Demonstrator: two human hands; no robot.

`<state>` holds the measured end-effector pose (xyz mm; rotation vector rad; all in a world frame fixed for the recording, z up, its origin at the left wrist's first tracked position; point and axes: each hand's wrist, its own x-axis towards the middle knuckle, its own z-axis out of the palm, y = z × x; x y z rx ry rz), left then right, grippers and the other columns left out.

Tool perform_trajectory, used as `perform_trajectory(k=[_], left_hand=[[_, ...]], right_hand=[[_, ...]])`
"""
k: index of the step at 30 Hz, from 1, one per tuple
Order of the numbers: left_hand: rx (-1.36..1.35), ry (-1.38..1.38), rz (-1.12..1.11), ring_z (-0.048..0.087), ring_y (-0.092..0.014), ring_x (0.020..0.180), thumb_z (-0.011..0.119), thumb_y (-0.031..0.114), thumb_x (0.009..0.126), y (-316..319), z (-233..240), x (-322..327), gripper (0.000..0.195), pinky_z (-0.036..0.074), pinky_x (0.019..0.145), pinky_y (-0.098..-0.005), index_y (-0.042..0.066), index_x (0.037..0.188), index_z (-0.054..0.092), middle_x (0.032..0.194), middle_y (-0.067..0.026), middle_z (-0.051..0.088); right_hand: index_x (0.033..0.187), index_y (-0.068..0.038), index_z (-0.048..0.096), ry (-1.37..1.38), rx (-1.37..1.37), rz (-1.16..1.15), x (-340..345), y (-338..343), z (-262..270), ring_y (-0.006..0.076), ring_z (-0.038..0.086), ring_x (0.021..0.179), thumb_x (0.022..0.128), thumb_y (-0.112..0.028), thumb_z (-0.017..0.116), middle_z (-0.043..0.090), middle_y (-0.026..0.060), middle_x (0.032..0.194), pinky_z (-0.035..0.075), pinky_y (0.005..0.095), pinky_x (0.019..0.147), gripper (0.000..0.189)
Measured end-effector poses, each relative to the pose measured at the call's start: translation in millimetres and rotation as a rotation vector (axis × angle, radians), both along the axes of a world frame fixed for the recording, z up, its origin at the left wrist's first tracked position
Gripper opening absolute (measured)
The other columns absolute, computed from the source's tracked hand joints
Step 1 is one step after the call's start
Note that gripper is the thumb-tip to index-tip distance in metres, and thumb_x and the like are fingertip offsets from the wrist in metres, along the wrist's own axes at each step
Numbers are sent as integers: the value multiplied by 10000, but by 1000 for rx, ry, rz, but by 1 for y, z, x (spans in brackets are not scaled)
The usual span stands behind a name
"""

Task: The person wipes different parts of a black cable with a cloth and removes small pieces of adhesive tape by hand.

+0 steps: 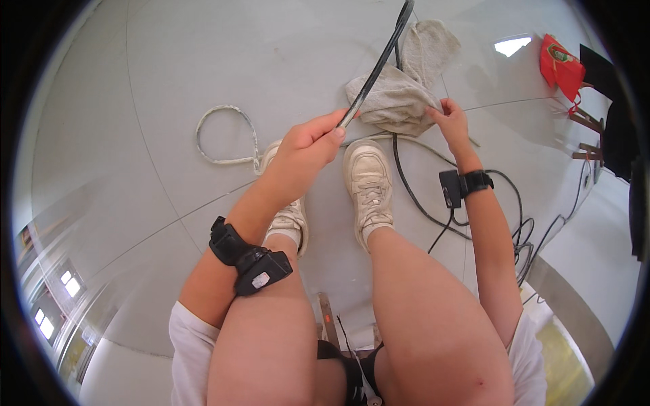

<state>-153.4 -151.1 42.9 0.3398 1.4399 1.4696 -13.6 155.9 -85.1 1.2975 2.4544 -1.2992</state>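
A dark cable (378,71), whitish with dust near its lower part, rises from my left hand (317,144) towards the top edge; thumb and fingers pinch it. My right hand (451,119) grips the right edge of a crumpled beige cloth (393,96) on the floor. Another part of the cloth reaches up and to the right, and a black stretch of cable passes behind or under it. Left of my shoes, a dusty cable loop (225,107) lies on the floor. How the cable parts join under the cloth is hidden.
My two beige shoes (369,175) stand below the cloth. Tangled black cables (520,238) lie on the tiled floor at the right. A red bag (561,66) is near a wooden-legged piece of furniture (586,122) at the upper right. Black devices are strapped to both forearms.
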Motion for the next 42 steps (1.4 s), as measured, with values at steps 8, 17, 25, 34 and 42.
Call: perform_trajectory(k=[8,17,25,34,42], left_hand=[[-17,12,31,303,-15,537,428,136,945,-7,4,-1,381,259,472,-181,38,1310,479,616,92,328],[-16,127,12,313,-27,589,438,137,949,-3,3,1,422,282,520,-185,34,1357,423,667,78,345],[-101,258,20,339,-34,640,469,139,940,-5,4,-7,407,310,564,-188,7,1325,452,706,70,390],[-240,462,-112,383,-64,681,484,129,921,-7,18,-6,386,363,622,-219,-20,1277,473,727,35,437],[-224,437,-41,363,-61,641,478,127,917,-6,9,-4,389,346,582,-225,-10,1281,479,688,47,401]], right_hand=[[985,-47,544,976,-373,169,-37,-93,127,152,582,885,875,-91,576,616,36,859,393,313,926,123],[964,-10,529,548,-16,420,-72,-134,129,162,584,713,897,-91,520,595,66,775,451,291,622,105],[867,-58,501,520,328,597,-79,-147,129,329,566,654,817,-33,513,566,123,694,425,435,553,58],[902,-41,510,377,445,673,-76,-148,127,340,554,646,837,-34,516,562,132,707,422,399,541,65],[829,-70,497,489,435,654,-79,-151,121,331,568,622,811,-62,513,560,119,668,422,429,511,25]])
